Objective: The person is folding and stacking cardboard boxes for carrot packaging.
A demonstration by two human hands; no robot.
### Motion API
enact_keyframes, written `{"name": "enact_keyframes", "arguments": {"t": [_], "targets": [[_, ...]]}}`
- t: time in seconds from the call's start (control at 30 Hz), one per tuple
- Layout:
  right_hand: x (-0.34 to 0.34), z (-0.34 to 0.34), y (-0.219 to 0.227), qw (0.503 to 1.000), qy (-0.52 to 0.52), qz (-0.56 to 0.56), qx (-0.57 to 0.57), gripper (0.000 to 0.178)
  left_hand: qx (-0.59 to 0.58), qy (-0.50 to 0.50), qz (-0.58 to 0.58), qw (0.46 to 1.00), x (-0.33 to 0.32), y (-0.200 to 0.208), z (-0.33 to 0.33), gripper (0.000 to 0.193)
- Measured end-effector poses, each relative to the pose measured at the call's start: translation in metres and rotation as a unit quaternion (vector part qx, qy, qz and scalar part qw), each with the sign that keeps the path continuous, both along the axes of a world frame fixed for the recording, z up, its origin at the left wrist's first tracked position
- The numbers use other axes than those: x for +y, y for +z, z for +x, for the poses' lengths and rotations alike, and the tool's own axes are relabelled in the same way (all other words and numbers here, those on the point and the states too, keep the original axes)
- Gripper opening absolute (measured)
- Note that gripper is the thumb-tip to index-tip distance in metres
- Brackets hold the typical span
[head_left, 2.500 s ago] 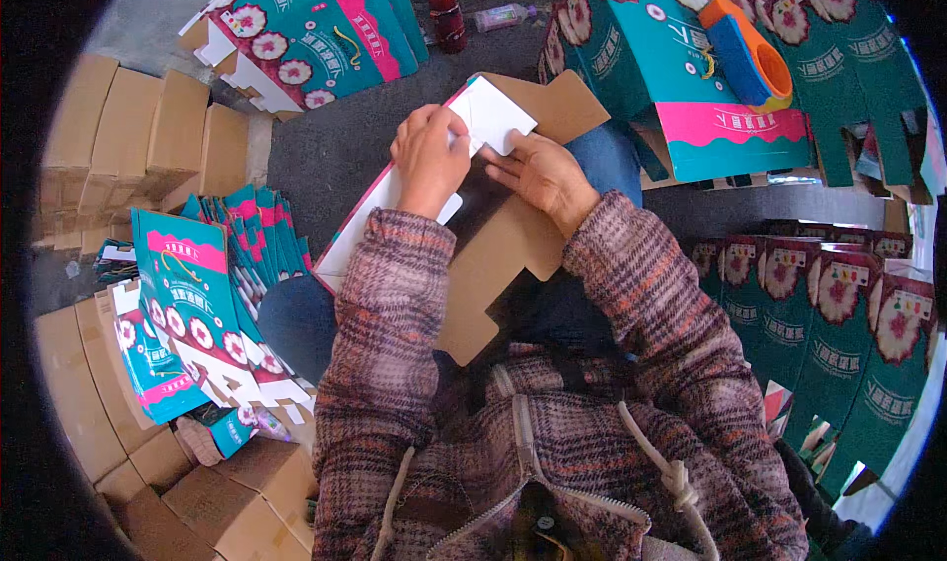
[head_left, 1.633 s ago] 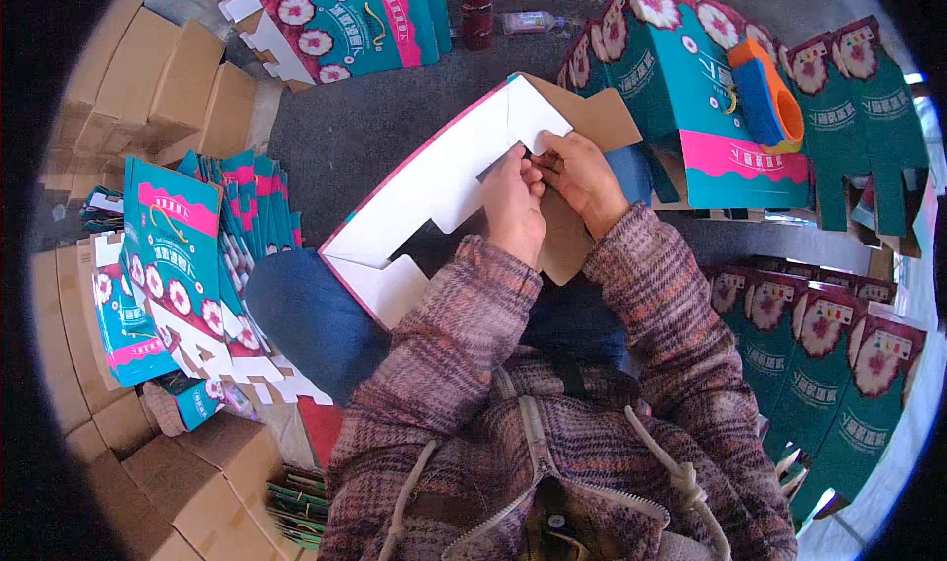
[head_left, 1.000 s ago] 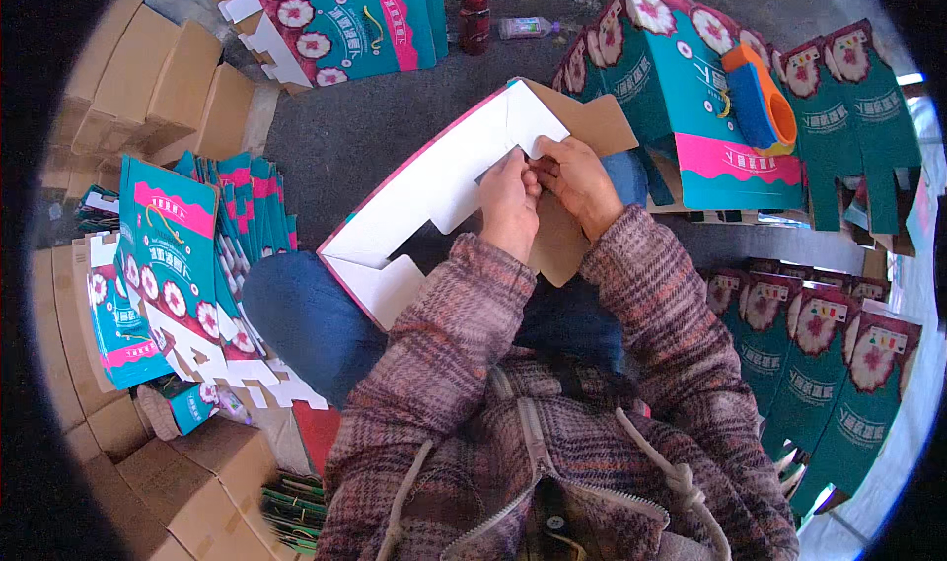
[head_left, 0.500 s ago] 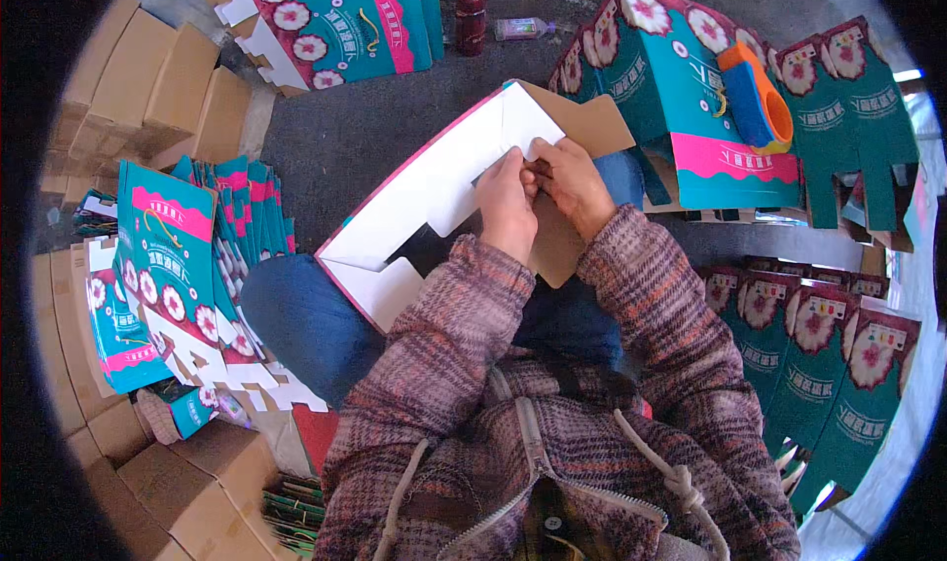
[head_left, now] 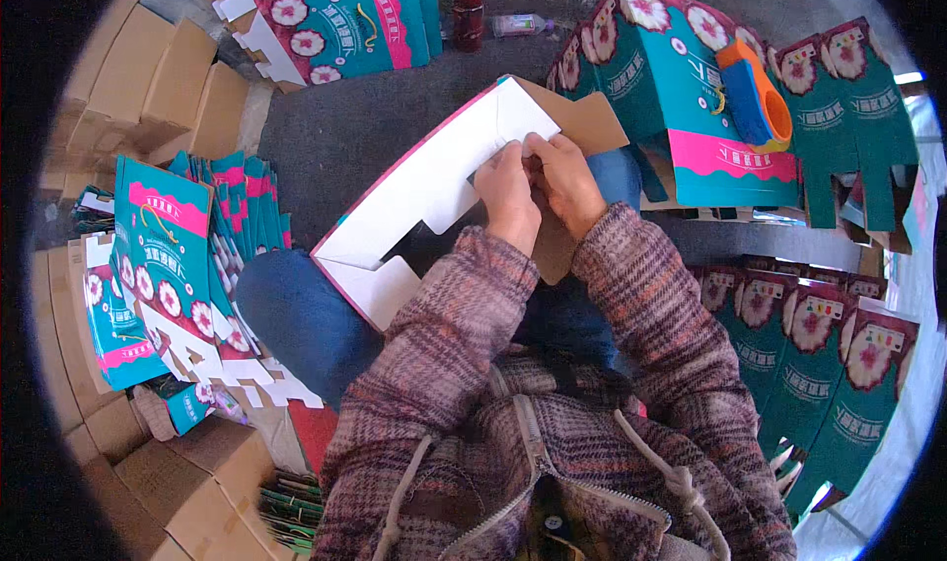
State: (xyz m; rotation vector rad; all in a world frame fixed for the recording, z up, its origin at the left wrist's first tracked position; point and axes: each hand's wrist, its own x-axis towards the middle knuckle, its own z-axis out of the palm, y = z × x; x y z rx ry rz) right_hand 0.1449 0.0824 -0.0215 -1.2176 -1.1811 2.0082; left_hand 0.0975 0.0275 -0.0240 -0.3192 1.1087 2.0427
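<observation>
A partly folded cardboard box lies tilted across my lap, its white flaps and brown inner side showing. My left hand pinches the box's edge near its far right corner, fingertips on a white flap. Right beside it, my right hand is closed on the same edge, thumb against the flap. The two hands nearly touch. Whatever lies between the fingertips is hidden by them. A dark cut-out gap shows in the box to the left of my left hand.
Flat teal-and-pink cartons lean in a stack at left, before brown boxes. At right stand folded gift boxes, one bearing a blue-and-orange tape dispenser. A dark red flask and a clear bottle are at the back.
Both hands stay at the same corner of the box, with the fingertips shifted slightly. The view has moved a little; nothing else has visibly changed.
</observation>
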Motion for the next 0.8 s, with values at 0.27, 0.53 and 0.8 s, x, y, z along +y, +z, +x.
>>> {"name": "enact_keyframes", "arguments": {"t": [0.27, 0.53, 0.8], "targets": [[-0.001, 0.004, 0.006, 0.999, -0.001, -0.034, 0.027, 0.022, 0.065, -0.136, -0.067, 0.986, -0.022, 0.007, 0.001, 0.013], [0.001, 0.004, 0.0, 0.998, -0.006, -0.033, 0.058, 0.023, 0.793, -0.087, -0.263, 0.542, -0.058, 0.073, -0.033, 0.019], [-0.006, 0.002, 0.011, 0.998, -0.014, -0.04, 0.041, 0.021, 0.816, -0.163, -0.357, 0.424, -0.039, 0.037, -0.045, 0.021]]}}
